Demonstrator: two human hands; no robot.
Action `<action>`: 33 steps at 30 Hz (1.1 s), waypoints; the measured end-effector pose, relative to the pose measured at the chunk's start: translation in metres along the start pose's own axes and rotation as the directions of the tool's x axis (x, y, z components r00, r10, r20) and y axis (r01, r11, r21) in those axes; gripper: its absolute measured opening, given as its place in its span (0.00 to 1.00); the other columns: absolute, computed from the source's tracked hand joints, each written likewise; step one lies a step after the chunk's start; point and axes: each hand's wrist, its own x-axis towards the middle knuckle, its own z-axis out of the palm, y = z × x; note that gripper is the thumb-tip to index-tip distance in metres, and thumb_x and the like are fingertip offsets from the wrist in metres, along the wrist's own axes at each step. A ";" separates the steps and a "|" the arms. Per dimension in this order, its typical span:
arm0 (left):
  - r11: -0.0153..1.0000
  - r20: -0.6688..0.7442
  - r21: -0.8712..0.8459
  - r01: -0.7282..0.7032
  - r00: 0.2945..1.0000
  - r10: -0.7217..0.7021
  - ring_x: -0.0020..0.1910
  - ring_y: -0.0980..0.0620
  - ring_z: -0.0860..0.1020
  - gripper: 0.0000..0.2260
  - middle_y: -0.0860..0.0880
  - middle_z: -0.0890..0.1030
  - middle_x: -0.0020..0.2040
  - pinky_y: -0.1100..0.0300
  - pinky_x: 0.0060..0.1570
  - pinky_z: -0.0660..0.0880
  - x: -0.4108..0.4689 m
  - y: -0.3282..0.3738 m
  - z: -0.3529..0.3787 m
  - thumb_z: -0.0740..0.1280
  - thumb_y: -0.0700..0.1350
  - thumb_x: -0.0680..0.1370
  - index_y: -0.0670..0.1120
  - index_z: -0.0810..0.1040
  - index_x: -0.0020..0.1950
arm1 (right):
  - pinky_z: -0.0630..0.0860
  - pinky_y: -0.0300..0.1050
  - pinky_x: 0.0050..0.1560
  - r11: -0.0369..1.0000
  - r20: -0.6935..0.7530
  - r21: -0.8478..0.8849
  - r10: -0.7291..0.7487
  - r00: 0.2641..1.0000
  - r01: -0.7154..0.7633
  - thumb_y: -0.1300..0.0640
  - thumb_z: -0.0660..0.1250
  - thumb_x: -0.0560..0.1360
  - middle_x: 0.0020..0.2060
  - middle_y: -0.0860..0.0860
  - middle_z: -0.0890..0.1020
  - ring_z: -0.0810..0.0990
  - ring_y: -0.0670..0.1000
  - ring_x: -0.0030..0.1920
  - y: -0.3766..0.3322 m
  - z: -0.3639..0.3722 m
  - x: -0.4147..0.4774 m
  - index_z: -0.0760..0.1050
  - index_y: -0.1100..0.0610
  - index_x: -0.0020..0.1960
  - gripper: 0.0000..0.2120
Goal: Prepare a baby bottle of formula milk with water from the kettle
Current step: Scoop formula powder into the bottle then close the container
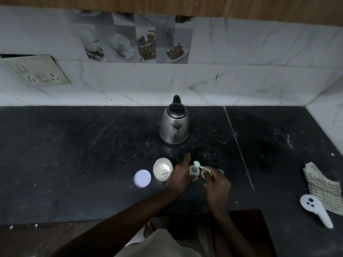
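A: Two hands at work, close together near the front edge of the black speckled stone countertop (74, 164). Right hand (217, 188) pinched narrow on the handle of a small white plastic measuring scoop (201, 166), bowl of the scoop poised just over the mouth of the clear, open baby bottle (194, 170).

B: And the left hand (179, 178)?

A: Curled around the bottle's near side, fingers partly spread, apparently steadying it; hard to tell how firm the hold.

B: Powder in the scoop?

A: Too small and dim to tell. Best kept level until centred over the neck, then tipped slowly with a light tap, bottle held upright throughout.

B: Source of the powder?

A: Just left of the left hand: a clear round jar of white formula powder (162, 169), uncapped, with its pale lilac round lid (142, 178) flat on the counter beside it. Short trip between jar and bottle, so little excuse for spills.

B: Something teal behind the right hand?

A: Mostly hidden; perhaps the bottle's cap, not certain.

B: Water?

A: Stainless steel electric kettle with black lid and handle (174, 125) standing farther back, well apart from the hands, untouched. Likely next once powder is in. Off to the right, a striped folded cloth (322, 186) and a white handheld device (315, 208), not needed here.
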 end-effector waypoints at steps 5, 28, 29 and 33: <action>0.977 -0.261 -0.147 -0.155 0.959 0.113 0.76 0.54 0.71 0.31 0.50 0.70 0.79 0.52 0.75 0.69 -0.017 -0.021 -0.025 0.67 0.43 0.82 0.44 0.58 0.82 | 0.84 0.50 0.43 0.989 0.077 0.098 0.104 0.992 -0.112 0.56 0.73 0.80 0.43 0.41 0.87 0.86 0.48 0.39 -0.014 0.013 0.007 0.86 0.45 0.51 0.07; 0.927 -0.099 0.248 0.283 0.959 -0.266 0.81 0.43 0.58 0.41 0.42 0.61 0.81 0.53 0.80 0.57 -0.051 -0.135 -0.058 0.72 0.52 0.76 0.43 0.54 0.83 | 0.80 0.52 0.54 0.575 0.709 -0.564 -0.032 0.705 0.593 0.59 0.61 0.81 0.60 0.53 0.83 0.84 0.60 0.59 -0.073 0.123 0.019 0.81 0.51 0.63 0.14; 0.924 -0.095 0.262 0.280 0.960 -0.264 0.81 0.44 0.58 0.41 0.43 0.61 0.81 0.54 0.80 0.57 -0.051 -0.135 -0.058 0.72 0.52 0.76 0.43 0.54 0.83 | 0.80 0.52 0.56 0.579 0.716 -0.560 -0.021 0.698 0.593 0.59 0.62 0.81 0.61 0.53 0.83 0.84 0.60 0.60 -0.073 0.123 0.020 0.81 0.51 0.65 0.15; 0.914 -0.097 0.289 0.285 0.958 -0.269 0.81 0.44 0.58 0.41 0.44 0.61 0.81 0.54 0.80 0.58 -0.049 -0.134 -0.058 0.72 0.52 0.76 0.44 0.55 0.83 | 0.79 0.53 0.57 0.601 0.748 -0.534 0.008 0.664 0.594 0.60 0.63 0.80 0.64 0.53 0.83 0.83 0.61 0.62 -0.074 0.120 0.025 0.81 0.50 0.66 0.17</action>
